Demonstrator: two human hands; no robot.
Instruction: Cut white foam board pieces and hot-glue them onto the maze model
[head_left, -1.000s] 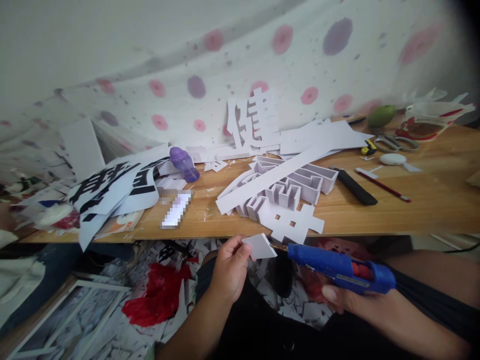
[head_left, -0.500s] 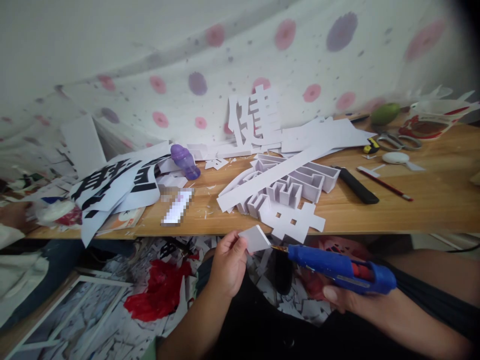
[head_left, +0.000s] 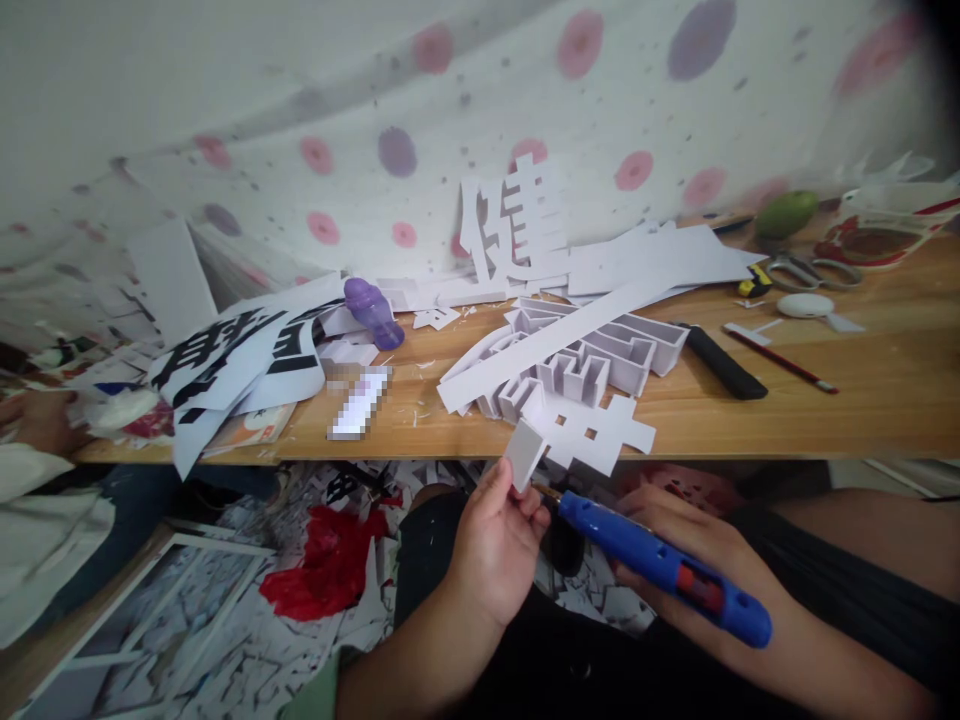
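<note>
My left hand [head_left: 495, 535] pinches a small white foam-board piece [head_left: 525, 452] just below the table's front edge, holding it upright. My right hand [head_left: 697, 560] grips a blue glue gun [head_left: 660, 567]; its metal nozzle points left and touches the lower edge of the white piece. On the wooden table [head_left: 862, 400] just above lies a white three-dimensional cut-out character [head_left: 577, 365] with a long white strip [head_left: 555, 340] across it. Another white character [head_left: 517, 220] stands against the dotted cloth.
A black knife [head_left: 724, 362], a red pencil [head_left: 784, 360], scissors [head_left: 814, 270], a green fruit [head_left: 786, 213] and a purple bottle [head_left: 373, 312] lie on the table. Printed black-and-white sheets [head_left: 232, 355] pile up at left. Another person's hand [head_left: 37, 420] shows at far left. Scraps and red plastic [head_left: 322, 570] cover the floor.
My left hand turned the white piece from flat to upright and drew it nearer. The glue gun tilted, nozzle up and left, its tip now against the piece.
</note>
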